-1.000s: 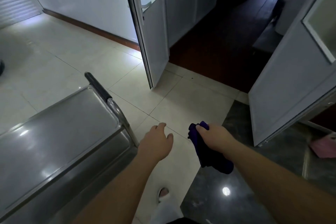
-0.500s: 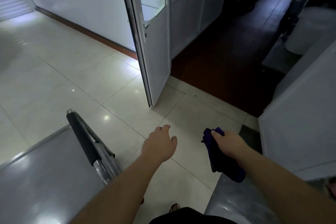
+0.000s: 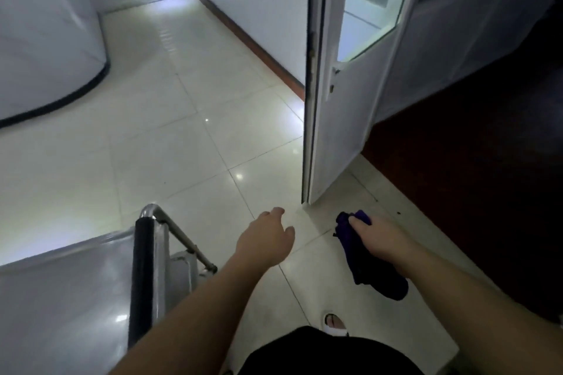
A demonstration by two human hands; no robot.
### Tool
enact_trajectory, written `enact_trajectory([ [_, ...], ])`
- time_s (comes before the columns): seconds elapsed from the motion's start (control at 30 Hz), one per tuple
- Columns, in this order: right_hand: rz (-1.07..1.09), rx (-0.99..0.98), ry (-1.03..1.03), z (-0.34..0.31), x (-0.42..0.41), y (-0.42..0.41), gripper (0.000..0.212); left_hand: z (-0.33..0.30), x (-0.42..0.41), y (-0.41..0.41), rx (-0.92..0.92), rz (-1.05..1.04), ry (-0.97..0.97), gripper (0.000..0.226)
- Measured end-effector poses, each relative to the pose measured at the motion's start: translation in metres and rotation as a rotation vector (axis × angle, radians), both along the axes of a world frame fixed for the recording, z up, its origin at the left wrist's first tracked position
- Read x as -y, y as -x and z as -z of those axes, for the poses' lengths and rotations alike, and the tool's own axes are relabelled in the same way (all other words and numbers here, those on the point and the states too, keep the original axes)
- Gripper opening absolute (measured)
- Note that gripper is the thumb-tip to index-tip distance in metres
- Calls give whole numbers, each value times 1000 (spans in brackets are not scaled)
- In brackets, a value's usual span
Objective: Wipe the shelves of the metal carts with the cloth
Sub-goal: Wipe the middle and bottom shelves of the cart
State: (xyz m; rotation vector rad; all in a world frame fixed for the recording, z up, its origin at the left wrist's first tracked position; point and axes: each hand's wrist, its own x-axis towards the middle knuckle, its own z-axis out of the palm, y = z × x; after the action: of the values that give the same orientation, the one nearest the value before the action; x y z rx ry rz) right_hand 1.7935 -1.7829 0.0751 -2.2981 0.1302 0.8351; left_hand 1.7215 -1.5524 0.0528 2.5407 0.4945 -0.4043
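A purple cloth [image 3: 365, 256] is gripped in the curled fingers of the right hand [image 3: 382, 237]. The left hand [image 3: 265, 240] is held with fingers relaxed, empty, beside the metal cart [image 3: 76, 298].

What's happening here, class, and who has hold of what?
A person stands beside a metal cart on a tiled floor, near an open white door. The right hand grips a dark purple cloth, which hangs below it. The left hand is relaxed and holds nothing, just right of the cart's black handle. The cloth is not touching the cart.
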Motion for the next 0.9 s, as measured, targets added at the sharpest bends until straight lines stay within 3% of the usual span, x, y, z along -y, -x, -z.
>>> enact_trajectory([
  [0.33, -522, 26, -12, -8, -168, -166, 43, 10, -110, -72, -58, -380, 71, 59],
  [0.9, -858, 75, 80, 3, -505, -345, 41, 20, -414, -194, -31, -703, 162, 56],
])
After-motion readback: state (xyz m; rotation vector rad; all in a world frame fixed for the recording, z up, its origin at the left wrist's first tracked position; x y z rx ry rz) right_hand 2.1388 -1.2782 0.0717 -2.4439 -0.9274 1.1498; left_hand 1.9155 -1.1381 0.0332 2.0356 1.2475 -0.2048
